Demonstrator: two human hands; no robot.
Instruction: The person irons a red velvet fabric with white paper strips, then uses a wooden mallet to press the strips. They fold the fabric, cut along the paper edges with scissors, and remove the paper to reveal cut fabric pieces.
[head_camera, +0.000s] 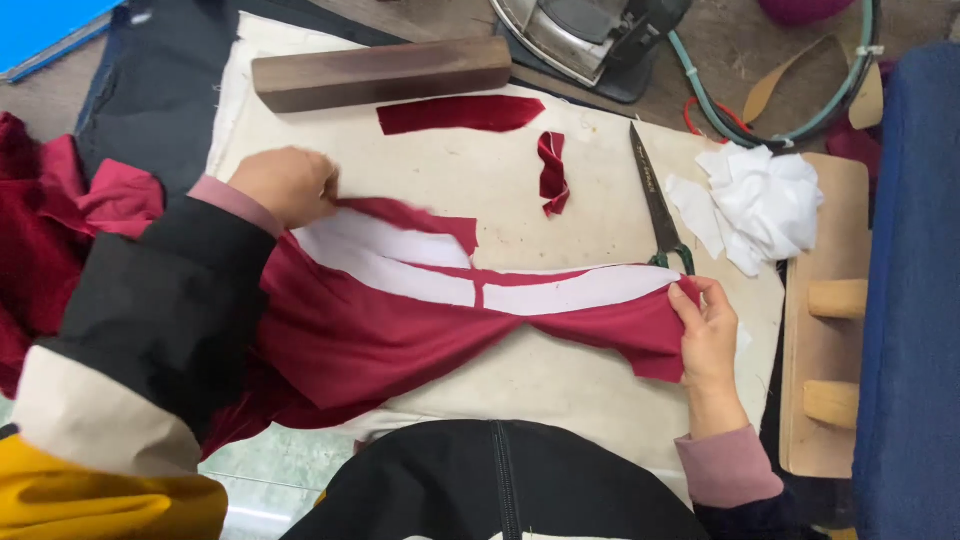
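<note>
Garment: one crimson fabric piece (400, 330) with white interfacing strips (420, 265) was spread mid-worktop, long axis running left to right.
Left hand (288, 185): clenched on its left end.
Right hand (708, 335): pinched on its right end.
Scraps: two crimson offcuts (460, 114) toward the far edge.
Scissors (655, 195): one pair, blades pointed toward the far edge.
</note>
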